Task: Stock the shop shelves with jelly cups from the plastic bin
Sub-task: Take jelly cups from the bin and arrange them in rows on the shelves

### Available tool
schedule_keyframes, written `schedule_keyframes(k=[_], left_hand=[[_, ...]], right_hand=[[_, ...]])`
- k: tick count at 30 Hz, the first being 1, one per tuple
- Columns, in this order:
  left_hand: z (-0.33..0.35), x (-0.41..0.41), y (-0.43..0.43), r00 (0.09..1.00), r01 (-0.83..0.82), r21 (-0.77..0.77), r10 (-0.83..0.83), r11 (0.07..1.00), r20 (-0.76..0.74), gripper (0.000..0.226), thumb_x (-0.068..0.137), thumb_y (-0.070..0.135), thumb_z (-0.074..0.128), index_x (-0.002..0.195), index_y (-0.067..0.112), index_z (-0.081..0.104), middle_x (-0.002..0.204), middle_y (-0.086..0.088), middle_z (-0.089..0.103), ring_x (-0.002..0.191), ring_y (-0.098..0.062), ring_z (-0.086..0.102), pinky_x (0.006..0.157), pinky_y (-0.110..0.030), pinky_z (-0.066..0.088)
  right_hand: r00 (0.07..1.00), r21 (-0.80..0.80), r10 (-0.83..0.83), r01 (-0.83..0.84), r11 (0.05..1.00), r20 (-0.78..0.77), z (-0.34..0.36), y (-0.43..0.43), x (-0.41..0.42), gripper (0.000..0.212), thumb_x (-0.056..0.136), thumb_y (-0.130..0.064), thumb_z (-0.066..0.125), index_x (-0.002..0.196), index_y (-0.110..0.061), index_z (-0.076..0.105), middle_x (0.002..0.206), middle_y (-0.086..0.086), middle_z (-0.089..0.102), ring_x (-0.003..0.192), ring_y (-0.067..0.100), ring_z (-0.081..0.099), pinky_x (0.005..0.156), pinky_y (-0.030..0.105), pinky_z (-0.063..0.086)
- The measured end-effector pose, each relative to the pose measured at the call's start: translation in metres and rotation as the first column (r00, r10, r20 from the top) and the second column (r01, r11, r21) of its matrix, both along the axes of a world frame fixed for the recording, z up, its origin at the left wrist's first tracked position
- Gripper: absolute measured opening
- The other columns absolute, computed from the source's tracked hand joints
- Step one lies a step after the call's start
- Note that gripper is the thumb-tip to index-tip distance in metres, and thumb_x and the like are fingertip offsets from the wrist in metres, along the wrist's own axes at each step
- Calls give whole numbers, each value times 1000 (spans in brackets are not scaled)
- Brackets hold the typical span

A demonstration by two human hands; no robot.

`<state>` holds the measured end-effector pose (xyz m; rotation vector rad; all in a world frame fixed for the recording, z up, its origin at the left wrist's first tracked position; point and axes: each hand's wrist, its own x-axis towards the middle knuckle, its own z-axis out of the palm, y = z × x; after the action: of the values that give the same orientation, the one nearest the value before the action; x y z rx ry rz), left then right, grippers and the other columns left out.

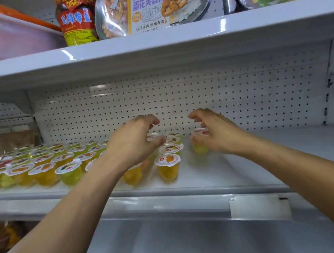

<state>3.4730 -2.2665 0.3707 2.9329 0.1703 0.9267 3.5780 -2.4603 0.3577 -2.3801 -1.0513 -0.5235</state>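
Several jelly cups [168,167] with white foil lids and yellow or green jelly stand in rows on the left half of the white middle shelf [219,174]. My left hand [135,144] hovers over the right end of the rows, fingers arched and spread, with a lid just under the thumb. My right hand [216,133] is further right, arched over a single jelly cup [200,148] that stands apart on the shelf. Its thumb touches the cup's side and its fingertips sit above the lid. The plastic bin is not in view.
A white pegboard back panel [179,95] closes the shelf behind the cups. The upper shelf [152,42] holds a red-labelled jar [76,20] and boxed ready meals [148,5]. Bagged goods [3,143] lie at the far left. A lower shelf [195,237] juts out below.
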Motion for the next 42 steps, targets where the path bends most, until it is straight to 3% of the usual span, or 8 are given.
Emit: schedule_keyframes(k=[8,15,22,26,30,34,37,42], left_hand=[[-15,-108,54,982,-182,119,174,976,75,43,88,57,54,125,37,55,120,7,57,103,-20,61,79,-38,51],[-50,-212,169,937,-349,48,347,936,45,47,86,52,58,129,34,51,126,8,53,108,-18,59,78,-37,51],[-93,-312,301,886,-422,55,425,905,-187,52,89,49,58,137,31,44,128,5,49,108,-20,58,82,-40,52],[-141,-357,364,859,-451,-57,416,890,-299,52,87,49,62,133,29,49,121,2,56,101,-22,62,81,-43,53],[-205,-388,416,795,-496,-199,350,845,-495,46,85,48,64,122,21,56,113,0,62,93,-20,59,81,-36,50],[-273,-410,459,732,-556,-325,266,765,-628,46,86,46,66,124,21,56,118,-1,63,88,-14,56,77,-27,44],[-325,-415,480,694,-616,-420,208,666,-689,49,88,43,66,129,20,55,120,1,61,95,-14,59,83,-25,45],[-422,-409,516,613,-728,-496,127,472,-780,45,87,44,67,123,20,60,115,0,66,102,-19,62,93,-32,48]], right_hand=[[942,-197,229,-183,963,247,12,66,-80,47,91,-42,58,135,-27,45,136,-6,52,120,15,51,98,39,45],[868,-211,436,-393,895,236,-7,195,-164,46,92,-38,56,134,-28,43,138,-9,49,124,15,47,98,35,42],[829,-233,556,-530,815,61,-60,346,-250,51,91,-35,61,137,-24,43,135,-5,51,116,17,52,92,36,45],[812,-312,571,-578,754,-123,-104,413,-286,48,91,-36,62,133,-21,44,126,-1,53,106,19,54,86,41,48],[768,-441,557,-639,630,-316,-167,470,-308,50,90,-38,63,133,-22,44,125,-2,54,103,16,54,86,36,48],[697,-514,529,-716,473,-485,-233,521,-317,42,87,-35,66,122,-17,50,112,0,60,92,16,54,80,37,48],[661,-526,472,-750,401,-583,-287,555,-315,42,84,-34,68,120,-19,53,103,0,59,88,17,55,75,34,48],[597,-526,348,-802,284,-722,-388,605,-309,39,87,-28,66,121,-14,54,111,5,61,88,16,54,67,27,39]])
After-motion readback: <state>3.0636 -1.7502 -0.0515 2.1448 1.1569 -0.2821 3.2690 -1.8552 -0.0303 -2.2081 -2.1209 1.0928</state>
